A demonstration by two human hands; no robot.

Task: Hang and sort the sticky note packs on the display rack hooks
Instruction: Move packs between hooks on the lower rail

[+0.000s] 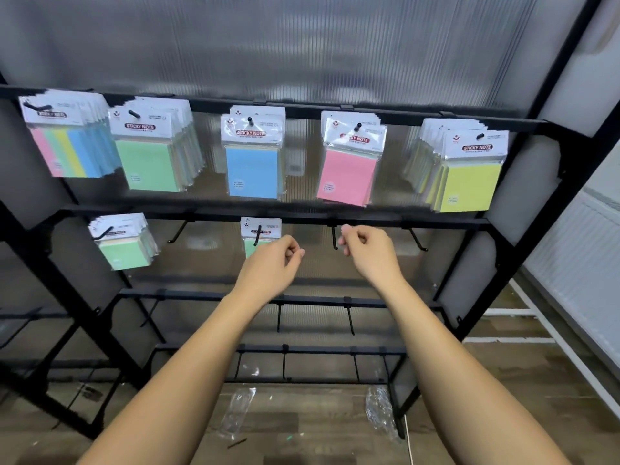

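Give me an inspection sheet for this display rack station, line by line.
Surface: black display rack with rows of hooks; the two lowest rows are bare.
Job's things: top row holds five bunches of sticky note packs, fronted by a striped pack, green, blue, pink and yellow. Second row holds a green bunch and a single pack; the hook beside it is bare.
Clutter: clear plastic wrappers on the floor.
Hands: left hand and right hand, fingers curled, nothing visibly held.
Cables: a thin white line on the floor, possibly a cord.
Surroundings: ribbed translucent panel behind, wood-look floor.
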